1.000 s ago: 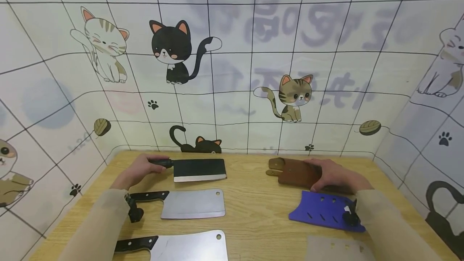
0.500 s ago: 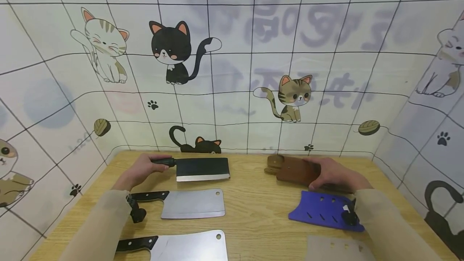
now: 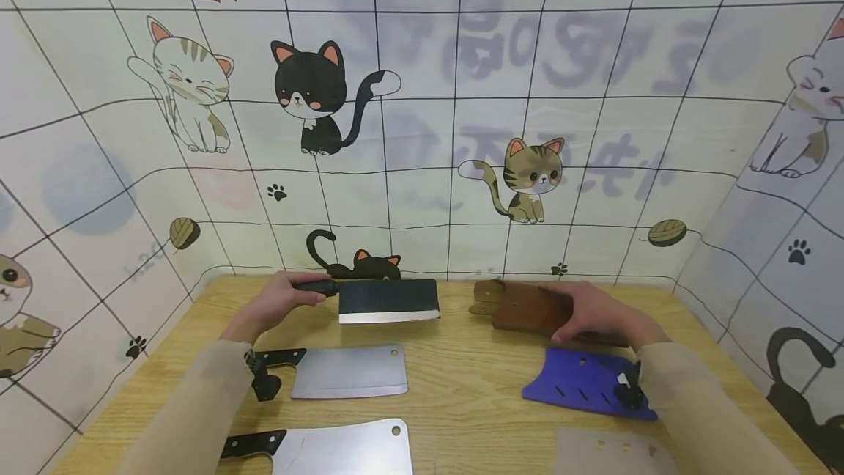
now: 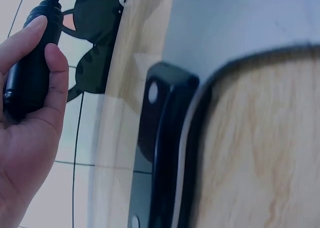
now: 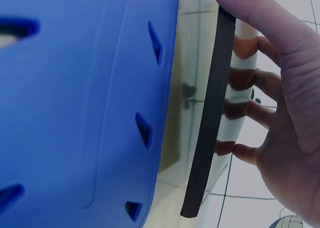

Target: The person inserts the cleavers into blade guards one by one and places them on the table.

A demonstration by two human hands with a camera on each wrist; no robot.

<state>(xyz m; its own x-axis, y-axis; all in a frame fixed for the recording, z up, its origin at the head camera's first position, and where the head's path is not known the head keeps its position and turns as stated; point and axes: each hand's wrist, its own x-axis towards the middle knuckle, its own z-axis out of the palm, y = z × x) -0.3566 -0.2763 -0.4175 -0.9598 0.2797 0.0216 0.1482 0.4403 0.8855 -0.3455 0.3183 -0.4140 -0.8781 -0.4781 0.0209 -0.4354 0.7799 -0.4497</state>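
In the head view my left hand (image 3: 278, 302) grips the black handle (image 3: 319, 286) of a cleaver (image 3: 387, 299), whose dark blade with a bright edge points right. The left wrist view shows the thumb and fingers curled round that round handle (image 4: 35, 62). My right hand (image 3: 593, 314) holds a brown leather knife sheath (image 3: 527, 309) with two strap tabs at its left end. In the right wrist view, thumb and fingers are on opposite sides of the sheath's dark edge (image 5: 209, 120). Blade and sheath are apart, roughly level with each other, near the table's back edge.
Two silver cleavers with black riveted handles lie in front on the left, a smaller one (image 3: 352, 372) and a larger one (image 3: 349, 449). A slotted blue blade guard (image 3: 580, 383) and a pale translucent one (image 3: 606, 451) lie on the right. Behind the wooden table (image 3: 468, 394) stands a cat-patterned wall covering.
My left hand has lifted the cleaver a little and carried it to the right. My right hand has brought the sheath slightly left, narrowing the gap between them.
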